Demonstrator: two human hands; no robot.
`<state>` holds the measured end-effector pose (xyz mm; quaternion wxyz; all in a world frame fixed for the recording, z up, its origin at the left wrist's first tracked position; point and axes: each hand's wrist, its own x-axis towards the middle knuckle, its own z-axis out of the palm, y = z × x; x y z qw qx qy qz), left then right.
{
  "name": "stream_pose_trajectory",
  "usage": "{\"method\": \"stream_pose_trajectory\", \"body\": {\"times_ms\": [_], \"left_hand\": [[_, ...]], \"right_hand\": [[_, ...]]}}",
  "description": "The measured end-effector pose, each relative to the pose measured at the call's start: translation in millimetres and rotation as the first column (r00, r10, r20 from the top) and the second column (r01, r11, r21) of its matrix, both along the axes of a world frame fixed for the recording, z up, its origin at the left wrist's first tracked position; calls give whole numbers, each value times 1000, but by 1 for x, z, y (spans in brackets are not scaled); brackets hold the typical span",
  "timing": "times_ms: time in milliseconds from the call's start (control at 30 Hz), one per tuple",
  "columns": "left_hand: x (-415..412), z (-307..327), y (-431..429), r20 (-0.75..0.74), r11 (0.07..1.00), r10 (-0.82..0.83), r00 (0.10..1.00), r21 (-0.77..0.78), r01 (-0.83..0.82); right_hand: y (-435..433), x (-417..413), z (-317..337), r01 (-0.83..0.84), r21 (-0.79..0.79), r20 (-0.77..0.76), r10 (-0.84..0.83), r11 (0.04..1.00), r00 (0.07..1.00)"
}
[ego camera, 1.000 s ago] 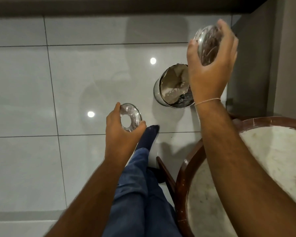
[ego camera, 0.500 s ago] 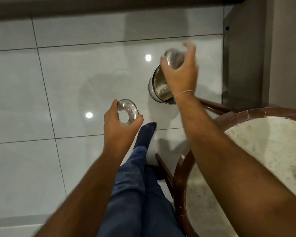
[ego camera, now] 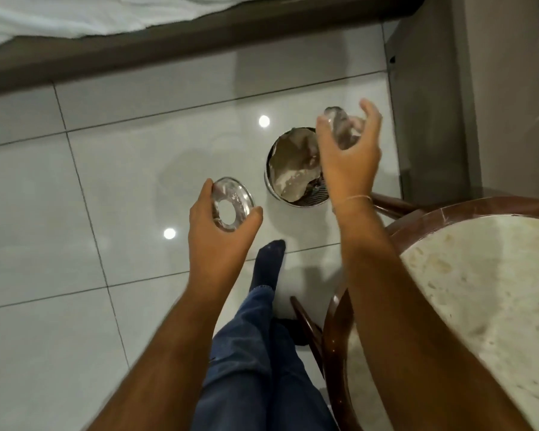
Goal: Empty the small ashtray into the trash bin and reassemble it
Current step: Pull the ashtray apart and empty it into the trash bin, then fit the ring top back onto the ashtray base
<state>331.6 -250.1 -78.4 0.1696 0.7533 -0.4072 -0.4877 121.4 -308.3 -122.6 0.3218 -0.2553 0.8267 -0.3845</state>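
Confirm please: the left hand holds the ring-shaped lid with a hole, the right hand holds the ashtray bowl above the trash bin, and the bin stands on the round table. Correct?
Not quite. In the head view the trash bin stands on the tiled floor, beside the round table. The rest holds: left hand with ring-shaped lid, right hand with ashtray bowl.

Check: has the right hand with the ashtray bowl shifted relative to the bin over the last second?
Yes. The right hand swung the ashtray bowl down over the trash bin opening, then lifted slightly; it now sits at the bin's upper right rim.
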Motion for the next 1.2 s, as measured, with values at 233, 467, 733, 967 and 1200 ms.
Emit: {"method": "stream_pose_trajectory", "body": {"times_ms": [233,467,733,967,1200], "left_hand": [[-54,33,6,-136,980,-192,972,-72,184],[-121,74,43,-288,662,-743,604,-185,726],[-179,89,103,-276,302,-934,228,-266,915],[-211,97,153,-208,33,-978,-28,-281,959],[-233,84,201,-174,-91,-975,-136,-244,965]], "right_hand": [[97,-51,82,466,22,743,-326,885,585],[203,-63,93,561,158,858,-394,813,329],[300,-66,101,658,160,850,-442,736,288],[358,-68,120,689,228,774,-557,688,300],[399,-74,120,761,296,731,-650,578,210]]}}
